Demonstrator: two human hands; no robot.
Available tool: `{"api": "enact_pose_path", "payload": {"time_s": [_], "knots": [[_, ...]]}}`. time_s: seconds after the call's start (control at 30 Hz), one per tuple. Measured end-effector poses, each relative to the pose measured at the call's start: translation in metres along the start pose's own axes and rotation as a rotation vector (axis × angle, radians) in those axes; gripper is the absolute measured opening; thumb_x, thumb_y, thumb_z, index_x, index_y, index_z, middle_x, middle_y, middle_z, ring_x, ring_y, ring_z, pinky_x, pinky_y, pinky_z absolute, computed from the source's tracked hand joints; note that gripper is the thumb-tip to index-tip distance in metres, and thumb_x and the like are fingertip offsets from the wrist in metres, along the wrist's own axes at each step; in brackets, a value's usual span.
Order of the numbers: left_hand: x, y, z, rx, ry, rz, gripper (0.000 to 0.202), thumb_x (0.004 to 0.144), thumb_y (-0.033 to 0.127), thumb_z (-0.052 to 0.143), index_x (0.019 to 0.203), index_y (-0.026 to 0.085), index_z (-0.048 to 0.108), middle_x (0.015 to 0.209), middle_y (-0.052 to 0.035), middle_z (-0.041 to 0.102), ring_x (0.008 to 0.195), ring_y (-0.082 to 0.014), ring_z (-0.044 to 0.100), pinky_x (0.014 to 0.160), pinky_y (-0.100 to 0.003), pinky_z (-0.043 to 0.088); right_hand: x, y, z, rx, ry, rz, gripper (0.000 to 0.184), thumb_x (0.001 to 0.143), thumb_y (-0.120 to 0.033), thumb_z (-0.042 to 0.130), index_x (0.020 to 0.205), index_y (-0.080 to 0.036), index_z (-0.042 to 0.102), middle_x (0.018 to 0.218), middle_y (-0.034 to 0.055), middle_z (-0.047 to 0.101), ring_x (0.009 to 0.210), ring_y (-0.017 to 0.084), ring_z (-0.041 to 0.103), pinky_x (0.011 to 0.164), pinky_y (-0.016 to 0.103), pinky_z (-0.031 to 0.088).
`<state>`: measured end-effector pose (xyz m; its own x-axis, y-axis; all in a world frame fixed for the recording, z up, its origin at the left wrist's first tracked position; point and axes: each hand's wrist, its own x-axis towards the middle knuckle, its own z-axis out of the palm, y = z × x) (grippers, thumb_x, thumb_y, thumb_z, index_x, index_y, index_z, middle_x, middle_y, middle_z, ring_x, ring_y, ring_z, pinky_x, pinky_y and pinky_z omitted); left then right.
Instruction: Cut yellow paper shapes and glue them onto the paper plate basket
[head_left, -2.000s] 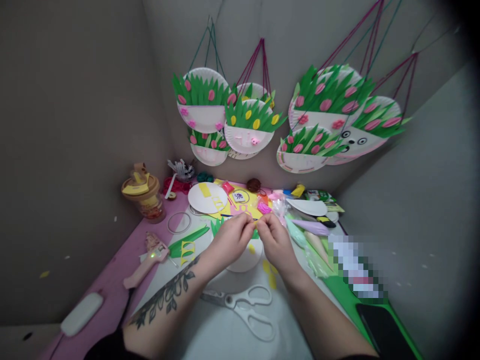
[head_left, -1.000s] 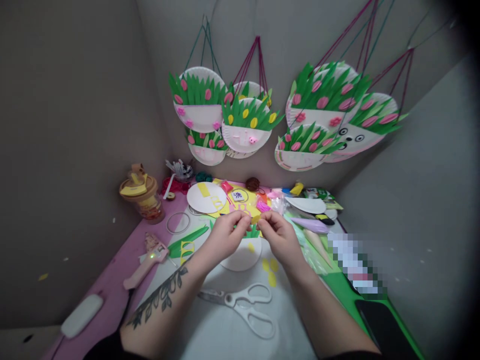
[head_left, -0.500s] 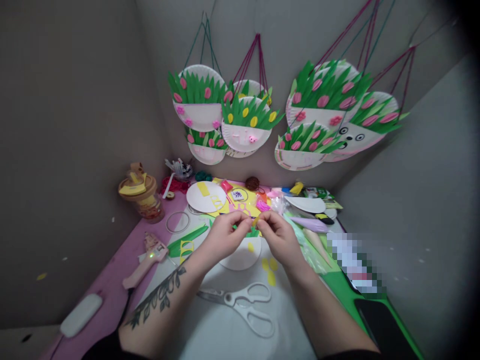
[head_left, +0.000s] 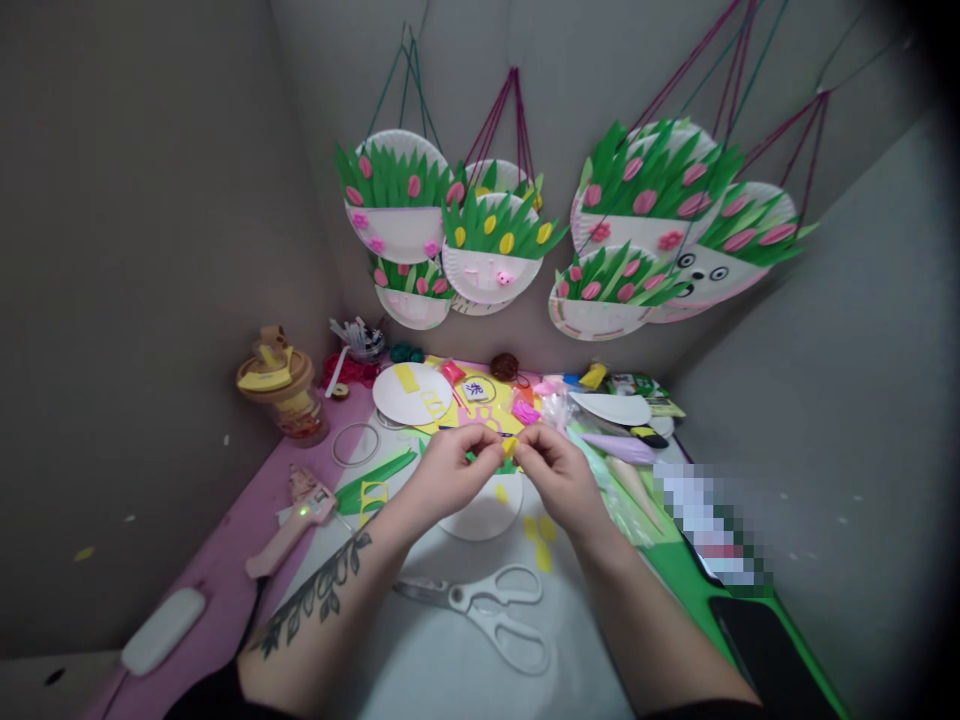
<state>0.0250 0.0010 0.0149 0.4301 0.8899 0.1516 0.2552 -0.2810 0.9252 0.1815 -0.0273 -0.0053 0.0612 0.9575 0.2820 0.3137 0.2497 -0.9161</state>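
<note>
Between the fingertips of both hands is a small yellow paper petal point(head_left: 510, 447). My left hand point(head_left: 466, 462) pinches it from one side, and my right hand point(head_left: 553, 465) pinches the other. Below them lies a white paper plate point(head_left: 484, 510) with green paper grass, partly covered by the hands, and a yellow piece point(head_left: 502, 493) rests on it. Several yellow paper ovals point(head_left: 541, 545) lie on the table to its right. White-handled scissors point(head_left: 480, 605) lie nearer to me, blades pointing left.
A pink glue gun point(head_left: 304, 525) with a lit green light lies at the left. Beyond it stands a lidded cup point(head_left: 289, 400). Phones, one dark point(head_left: 772, 655), lie at the right edge. Decorated plate baskets point(head_left: 495, 270) hang on the back wall.
The yellow petal has turned between my fingertips and shows more of its face. Both hands stay in nearly the same place.
</note>
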Motion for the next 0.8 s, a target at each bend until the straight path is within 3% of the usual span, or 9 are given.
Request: {"api": "enact_pose_path", "payload": {"time_s": [0.33, 0.57, 0.8], "knots": [[-0.0001, -0.0009, -0.0025, 0.014, -0.008, 0.055, 0.016, 0.080, 0.023, 0.051, 0.066, 0.016, 0.054, 0.064, 0.0027, 0.052, 0.063, -0.0099, 0.045, 0.057, -0.020, 0.034, -0.0015, 0.0064, 0.0012, 0.000, -0.068, 0.012, 0.012, 0.083, -0.027, 0.053, 0.074, -0.019, 0.054, 0.068, -0.0014, 0.051, 0.062, 0.014, 0.047, 0.057, 0.025, 0.038], [-0.0002, -0.0017, -0.0001, -0.014, 0.004, 0.013, 0.020, 0.079, 0.025, 0.050, 0.061, 0.016, 0.051, 0.060, 0.0033, 0.048, 0.060, -0.0100, 0.042, 0.056, -0.021, 0.033, -0.0029, 0.0020, 0.0012, -0.037, -0.133, -0.027, 0.014, 0.085, -0.026, 0.052, 0.073, -0.019, 0.054, 0.068, -0.0010, 0.053, 0.063, 0.014, 0.048, 0.058, 0.024, 0.038], [0.0010, -0.0036, 0.0002, -0.041, 0.023, 0.011, 0.017, 0.076, 0.023, 0.050, 0.061, 0.016, 0.051, 0.061, 0.0031, 0.049, 0.061, -0.0106, 0.044, 0.058, -0.021, 0.035, -0.0025, 0.0007, 0.0038, -0.004, -0.105, 0.000, 0.016, 0.082, -0.029, 0.054, 0.069, -0.020, 0.052, 0.065, -0.0014, 0.052, 0.060, 0.013, 0.046, 0.055, 0.024, 0.036]]}}
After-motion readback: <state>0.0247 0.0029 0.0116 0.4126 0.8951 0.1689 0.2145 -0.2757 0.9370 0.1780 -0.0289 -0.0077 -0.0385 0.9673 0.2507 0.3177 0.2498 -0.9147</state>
